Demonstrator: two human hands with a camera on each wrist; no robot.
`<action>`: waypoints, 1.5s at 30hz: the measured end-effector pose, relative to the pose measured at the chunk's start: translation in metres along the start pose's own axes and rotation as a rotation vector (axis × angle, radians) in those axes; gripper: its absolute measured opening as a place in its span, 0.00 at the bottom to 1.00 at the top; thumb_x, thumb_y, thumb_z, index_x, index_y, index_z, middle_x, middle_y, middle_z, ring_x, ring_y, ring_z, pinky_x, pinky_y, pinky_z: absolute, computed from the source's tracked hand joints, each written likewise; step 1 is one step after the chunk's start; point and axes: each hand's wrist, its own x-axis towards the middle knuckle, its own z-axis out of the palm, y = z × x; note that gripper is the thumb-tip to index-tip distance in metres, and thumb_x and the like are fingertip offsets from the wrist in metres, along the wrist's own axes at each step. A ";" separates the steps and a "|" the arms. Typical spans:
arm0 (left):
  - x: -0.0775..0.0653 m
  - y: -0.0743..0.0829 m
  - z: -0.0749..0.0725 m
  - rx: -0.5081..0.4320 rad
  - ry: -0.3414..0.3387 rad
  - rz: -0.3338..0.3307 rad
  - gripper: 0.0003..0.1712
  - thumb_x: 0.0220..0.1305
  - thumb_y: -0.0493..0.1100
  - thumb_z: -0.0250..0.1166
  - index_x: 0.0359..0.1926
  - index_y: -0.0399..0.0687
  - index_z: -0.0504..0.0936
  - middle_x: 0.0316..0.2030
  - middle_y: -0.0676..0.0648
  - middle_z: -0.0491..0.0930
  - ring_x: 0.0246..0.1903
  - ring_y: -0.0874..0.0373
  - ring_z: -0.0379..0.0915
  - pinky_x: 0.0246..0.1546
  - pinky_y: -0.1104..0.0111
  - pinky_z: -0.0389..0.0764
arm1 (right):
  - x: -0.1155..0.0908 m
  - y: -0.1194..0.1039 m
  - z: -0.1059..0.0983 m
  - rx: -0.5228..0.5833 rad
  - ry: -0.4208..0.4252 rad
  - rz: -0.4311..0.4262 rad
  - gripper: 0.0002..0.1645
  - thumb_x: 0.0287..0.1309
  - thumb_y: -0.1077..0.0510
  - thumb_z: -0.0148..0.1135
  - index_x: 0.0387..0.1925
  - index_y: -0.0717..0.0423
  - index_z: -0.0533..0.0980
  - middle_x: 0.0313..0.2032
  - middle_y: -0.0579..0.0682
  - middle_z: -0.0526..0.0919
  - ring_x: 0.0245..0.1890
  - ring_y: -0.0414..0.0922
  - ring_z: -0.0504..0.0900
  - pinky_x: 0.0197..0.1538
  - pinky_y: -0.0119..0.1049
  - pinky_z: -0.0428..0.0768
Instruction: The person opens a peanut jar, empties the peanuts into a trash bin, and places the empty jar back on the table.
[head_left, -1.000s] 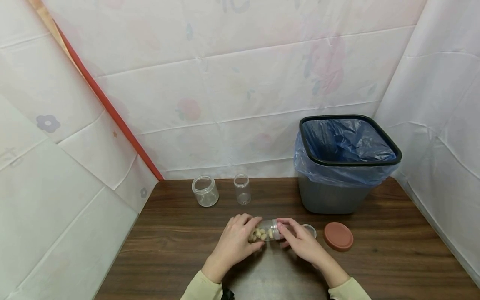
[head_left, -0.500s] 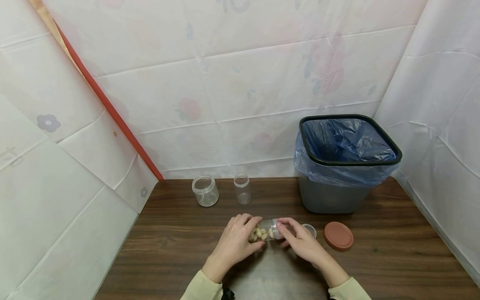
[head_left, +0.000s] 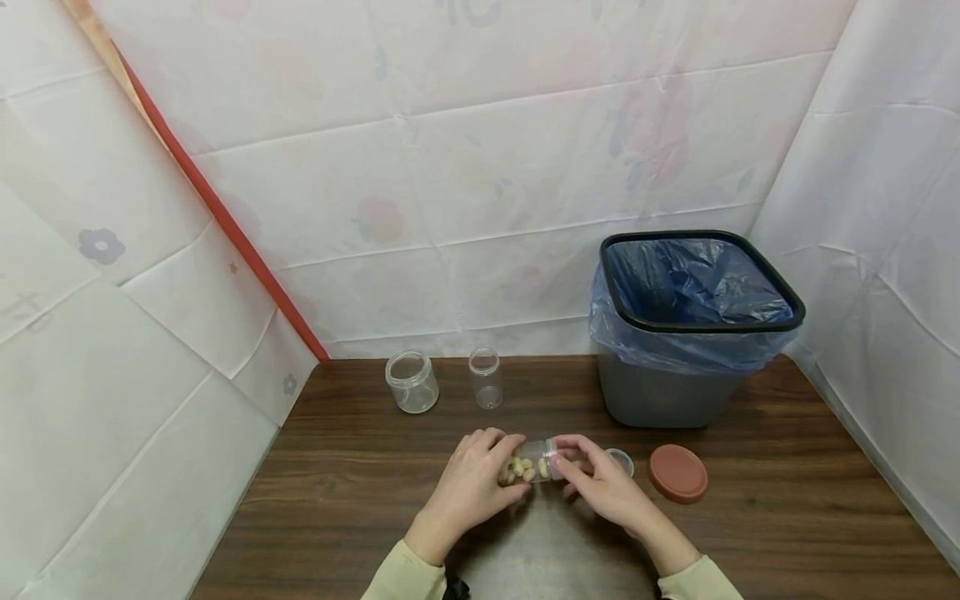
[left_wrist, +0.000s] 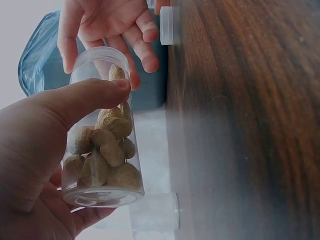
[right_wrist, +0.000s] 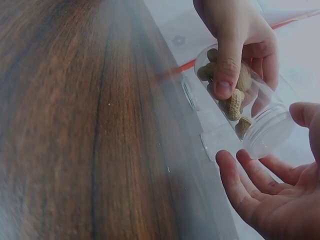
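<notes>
My left hand (head_left: 474, 482) grips a clear plastic jar (head_left: 537, 451) that lies on its side just over the table, its mouth toward the right. Inside are several unshelled peanuts (left_wrist: 111, 149), mostly gathered at the base, with one close to the mouth. The left thumb runs along the jar's wall in the left wrist view. At the mouth end is my right hand (head_left: 602, 486), its fingers spread and loosely bent around the rim (right_wrist: 270, 129) without closing on it. Whether the translucent mouth is capped I cannot tell.
Two clear jars, one wide (head_left: 412, 392) and one narrow (head_left: 487, 392), stand at the table's back. Right of my hands lie a round clear lid-like piece (head_left: 621, 461) and a reddish-brown lid (head_left: 678, 473). A blue-lined grey bin (head_left: 660, 392) stands at the back right.
The right thumb and fingers have shifted slightly at the jar's mouth. The left hand and the jar hold nearly the same place.
</notes>
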 end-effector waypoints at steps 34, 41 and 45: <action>0.000 -0.001 -0.004 -0.063 -0.078 -0.024 0.38 0.54 0.54 0.88 0.63 0.50 0.85 0.48 0.51 0.84 0.46 0.54 0.81 0.54 0.55 0.83 | -0.001 0.005 -0.003 -0.010 -0.019 -0.384 0.37 0.60 0.78 0.66 0.69 0.55 0.73 0.71 0.63 0.75 0.66 0.44 0.78 0.56 0.37 0.85; 0.000 -0.003 -0.005 -0.078 -0.079 -0.051 0.37 0.55 0.53 0.87 0.62 0.48 0.85 0.49 0.50 0.85 0.48 0.53 0.82 0.53 0.55 0.84 | -0.002 0.004 -0.008 -0.027 0.029 -0.382 0.36 0.60 0.78 0.66 0.68 0.55 0.74 0.69 0.66 0.76 0.64 0.52 0.81 0.55 0.38 0.86; 0.000 -0.005 -0.005 -0.098 -0.063 -0.066 0.35 0.56 0.52 0.86 0.61 0.46 0.83 0.48 0.49 0.85 0.46 0.54 0.82 0.48 0.56 0.85 | -0.001 0.004 -0.009 -0.053 0.055 -0.385 0.34 0.62 0.76 0.68 0.68 0.56 0.75 0.68 0.65 0.78 0.61 0.52 0.83 0.53 0.37 0.87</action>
